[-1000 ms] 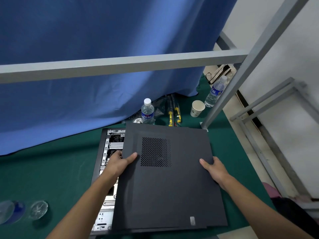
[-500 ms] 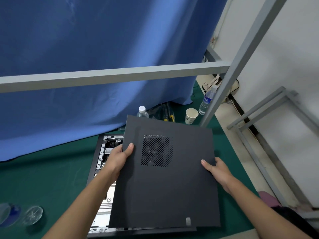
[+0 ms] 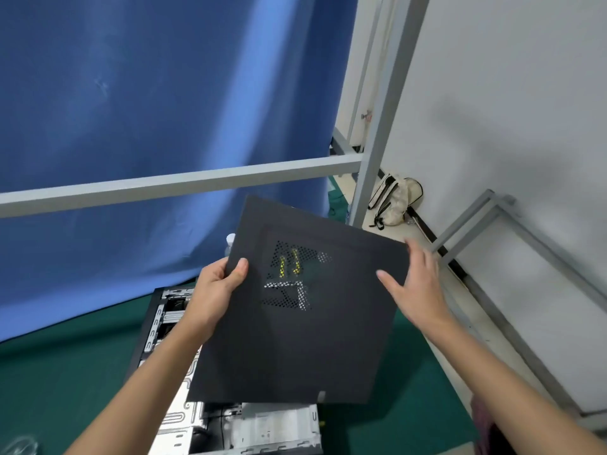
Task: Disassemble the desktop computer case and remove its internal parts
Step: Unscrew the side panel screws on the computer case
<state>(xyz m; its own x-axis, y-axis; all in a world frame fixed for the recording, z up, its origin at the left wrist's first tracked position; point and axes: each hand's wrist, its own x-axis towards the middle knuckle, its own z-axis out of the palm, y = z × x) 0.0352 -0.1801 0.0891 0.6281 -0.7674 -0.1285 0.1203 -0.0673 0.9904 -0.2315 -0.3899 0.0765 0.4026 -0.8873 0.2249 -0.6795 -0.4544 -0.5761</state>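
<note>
**Onlooker:** Where are you with the teardown?

**Me:** The first stage is done, I'd say. The flat black metal side panel with the perforated vent patch (image 3: 305, 323) is off the open black desktop case with its bare silver chassis (image 3: 184, 418) and up in the air, tilted, well clear of the frame beneath it.

**Onlooker:** Who's carrying it?

**Me:** My left hand (image 3: 213, 290). The thumb is curled over the panel's left edge and the fingers are tucked behind it, so it is a firm pinch. My right hand (image 3: 414, 287) has its fingers spread and straight at the panel's right edge; the blur keeps me from saying whether they actually touch it, and they aren't wrapped round anything.

**Onlooker:** And the case itself?

**Me:** Lying on its side on the green cloth-covered table (image 3: 65, 372), open side up. You can see the silver drive cage and brackets near me, and the rear slots on the left. Nothing inside looks removed yet, though the panel hides most of the middle.

**Onlooker:** So what's left?

**Me:** Nearly everything, by my reckoning. The panel needs a resting place, then the internals come out. Through the vent holes I can make out something yellow, maybe tool handles, behind the panel.
</note>
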